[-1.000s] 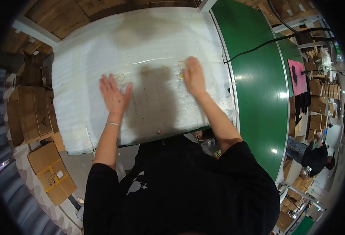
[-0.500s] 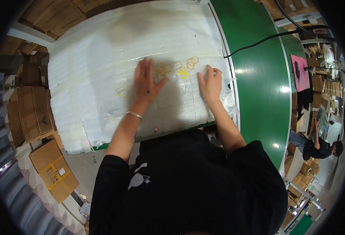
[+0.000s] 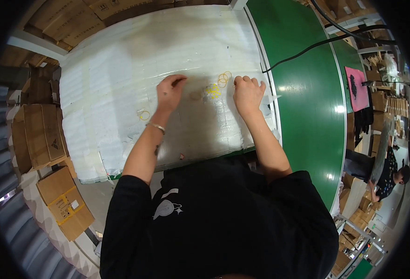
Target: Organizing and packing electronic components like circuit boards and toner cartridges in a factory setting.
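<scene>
My left hand (image 3: 170, 92) rests curled on a white foam-covered table (image 3: 121, 79), fingers bent down onto the sheet. My right hand (image 3: 247, 93) is curled the same way a little to the right. Between them lies a small heap of yellow rubber bands (image 3: 213, 90), and two yellow rings (image 3: 224, 78) lie just beyond it. One more rubber band (image 3: 144, 115) lies alone left of my left wrist. Whether either hand pinches a band is hidden by the fingers.
A green conveyor belt (image 3: 302, 93) runs along the table's right side with a black cable (image 3: 307, 49) across it. Cardboard boxes (image 3: 37, 135) stand at the left and below. Another person (image 3: 381, 169) works at the far right.
Both hands slid from flat and spread on the sheet toward each other and curled up around the rubber bands, which came into view between them.
</scene>
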The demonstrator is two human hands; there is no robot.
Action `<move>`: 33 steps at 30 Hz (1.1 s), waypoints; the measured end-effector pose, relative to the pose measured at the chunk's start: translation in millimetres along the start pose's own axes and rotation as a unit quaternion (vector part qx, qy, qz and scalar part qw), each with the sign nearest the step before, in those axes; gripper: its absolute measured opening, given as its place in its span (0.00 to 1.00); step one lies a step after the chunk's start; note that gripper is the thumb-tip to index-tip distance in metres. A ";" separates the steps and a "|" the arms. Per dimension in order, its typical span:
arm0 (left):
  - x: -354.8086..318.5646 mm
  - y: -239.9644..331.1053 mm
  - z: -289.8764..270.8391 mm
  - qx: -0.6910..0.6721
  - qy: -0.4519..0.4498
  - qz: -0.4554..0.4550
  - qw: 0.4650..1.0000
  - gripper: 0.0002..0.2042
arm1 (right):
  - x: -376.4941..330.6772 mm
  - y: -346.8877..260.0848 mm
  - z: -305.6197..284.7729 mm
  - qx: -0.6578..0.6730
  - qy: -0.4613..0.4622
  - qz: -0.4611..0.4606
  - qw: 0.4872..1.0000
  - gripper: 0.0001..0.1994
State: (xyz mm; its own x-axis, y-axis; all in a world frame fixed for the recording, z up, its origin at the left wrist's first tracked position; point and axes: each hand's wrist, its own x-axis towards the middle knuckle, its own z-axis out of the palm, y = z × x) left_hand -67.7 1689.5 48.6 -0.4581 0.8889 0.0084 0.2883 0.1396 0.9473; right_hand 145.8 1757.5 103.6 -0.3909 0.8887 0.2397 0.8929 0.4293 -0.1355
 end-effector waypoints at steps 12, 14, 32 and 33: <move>-54.2 -5.2 -92.1 0.198 0.018 -0.003 0.980 0.08 | 37.4 7.6 38.8 0.222 -0.172 -0.022 0.960 0.07; -61.0 3.9 -89.3 0.256 0.083 0.055 0.961 0.08 | 34.5 -2.1 26.5 0.279 -0.186 -0.006 0.942 0.05; -21.9 -16.5 -25.2 0.203 -0.050 0.225 0.952 0.12 | -3.5 -73.8 46.9 0.263 -0.178 -0.139 0.938 0.04; -20.1 -14.9 -27.5 0.193 -0.053 0.224 0.954 0.10 | 0.4 -71.2 46.4 0.288 -0.179 -0.139 0.930 0.03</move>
State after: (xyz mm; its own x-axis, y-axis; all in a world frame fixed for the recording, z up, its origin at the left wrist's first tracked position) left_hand -85.8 1657.6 43.1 -0.1354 0.9334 0.3324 0.7324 -0.1317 0.6681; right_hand 71.7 1734.8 68.7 -0.7305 0.6827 0.0204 0.5186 0.5738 -0.6339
